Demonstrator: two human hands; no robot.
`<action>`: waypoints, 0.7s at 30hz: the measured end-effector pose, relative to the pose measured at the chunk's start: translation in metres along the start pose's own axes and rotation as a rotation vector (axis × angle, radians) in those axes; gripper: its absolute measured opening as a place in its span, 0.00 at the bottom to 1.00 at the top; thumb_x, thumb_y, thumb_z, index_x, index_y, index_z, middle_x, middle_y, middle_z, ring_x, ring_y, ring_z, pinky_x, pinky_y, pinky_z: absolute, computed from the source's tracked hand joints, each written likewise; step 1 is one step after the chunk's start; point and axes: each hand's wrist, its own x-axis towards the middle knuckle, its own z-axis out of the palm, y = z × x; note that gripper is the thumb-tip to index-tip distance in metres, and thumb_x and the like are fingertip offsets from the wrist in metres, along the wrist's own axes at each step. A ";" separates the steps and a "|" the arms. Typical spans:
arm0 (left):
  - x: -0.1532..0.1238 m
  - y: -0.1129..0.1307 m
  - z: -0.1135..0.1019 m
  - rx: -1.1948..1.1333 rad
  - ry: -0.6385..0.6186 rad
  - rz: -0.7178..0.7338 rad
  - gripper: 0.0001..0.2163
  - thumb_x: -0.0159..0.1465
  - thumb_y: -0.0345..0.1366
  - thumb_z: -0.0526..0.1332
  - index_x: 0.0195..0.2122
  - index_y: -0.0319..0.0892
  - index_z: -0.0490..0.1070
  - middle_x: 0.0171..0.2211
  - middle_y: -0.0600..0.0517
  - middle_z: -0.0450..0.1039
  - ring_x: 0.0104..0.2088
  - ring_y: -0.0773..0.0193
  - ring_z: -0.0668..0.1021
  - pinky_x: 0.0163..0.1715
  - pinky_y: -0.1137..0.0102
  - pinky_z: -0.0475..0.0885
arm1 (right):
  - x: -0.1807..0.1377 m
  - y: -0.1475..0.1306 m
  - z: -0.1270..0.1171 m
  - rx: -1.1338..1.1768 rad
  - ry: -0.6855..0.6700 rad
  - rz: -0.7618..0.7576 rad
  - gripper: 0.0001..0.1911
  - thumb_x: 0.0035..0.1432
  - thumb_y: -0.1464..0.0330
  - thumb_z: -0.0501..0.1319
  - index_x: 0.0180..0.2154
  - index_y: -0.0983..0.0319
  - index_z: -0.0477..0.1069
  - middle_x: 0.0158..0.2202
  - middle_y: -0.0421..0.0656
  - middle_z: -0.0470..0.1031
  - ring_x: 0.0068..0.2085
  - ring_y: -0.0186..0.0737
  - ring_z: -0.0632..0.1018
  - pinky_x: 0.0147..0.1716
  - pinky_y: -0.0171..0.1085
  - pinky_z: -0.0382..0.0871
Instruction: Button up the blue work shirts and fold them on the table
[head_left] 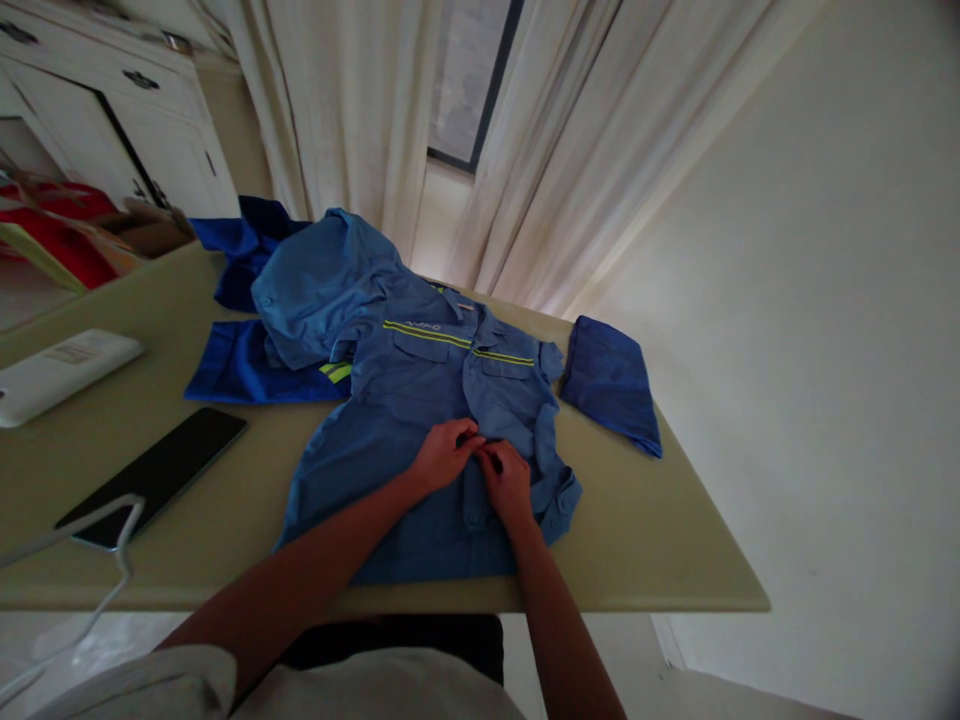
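Centrally, on the table [660, 540], a blue work shirt [420, 400] lies front up, collar away from the person, hem at the near table edge. Left hand [444, 455] and right hand [508, 482] meet at the shirt's front placket, fingertips of both pinched together on the fabric there; what exactly sits between the fingertips is too small to tell.

Edges/room: bare tabletop to the right of the shirt and along the near right corner; the left side is more crowded. Shirt's right sleeve cuff lies near a folded dark-blue cloth [611, 385], which sits close to the table's far right edge.

Containers: a white cabinet [112, 110] at far left, doors shut, contents not visible.

Count: one laid-out shirt; one heap of further blue garments [285, 300] behind it, number not separable; one folded cloth; one dark tablet [157, 470]; one white flat device [64, 370]; one white hanger [112, 530], partly over the tablet.
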 end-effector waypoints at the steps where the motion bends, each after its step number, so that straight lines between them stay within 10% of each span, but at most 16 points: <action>1: 0.001 -0.001 0.000 -0.044 0.003 0.003 0.05 0.66 0.38 0.62 0.35 0.43 0.73 0.31 0.53 0.77 0.33 0.63 0.77 0.34 0.70 0.68 | -0.001 0.001 0.001 -0.031 0.026 -0.004 0.14 0.72 0.61 0.55 0.39 0.59 0.77 0.36 0.45 0.79 0.37 0.40 0.79 0.40 0.38 0.72; 11: 0.011 -0.022 0.002 -0.205 -0.052 0.136 0.14 0.68 0.45 0.60 0.31 0.41 0.68 0.26 0.56 0.69 0.28 0.68 0.72 0.30 0.73 0.67 | 0.000 0.004 0.004 -0.169 0.160 0.027 0.21 0.70 0.51 0.57 0.35 0.61 0.73 0.32 0.42 0.76 0.32 0.39 0.76 0.35 0.36 0.67; 21: -0.032 -0.009 -0.013 0.672 -0.187 0.265 0.18 0.71 0.32 0.53 0.59 0.43 0.71 0.62 0.41 0.72 0.63 0.50 0.72 0.66 0.50 0.61 | -0.052 -0.019 -0.023 -0.072 -0.174 -0.050 0.25 0.67 0.49 0.61 0.54 0.60 0.75 0.55 0.51 0.77 0.57 0.47 0.76 0.60 0.45 0.67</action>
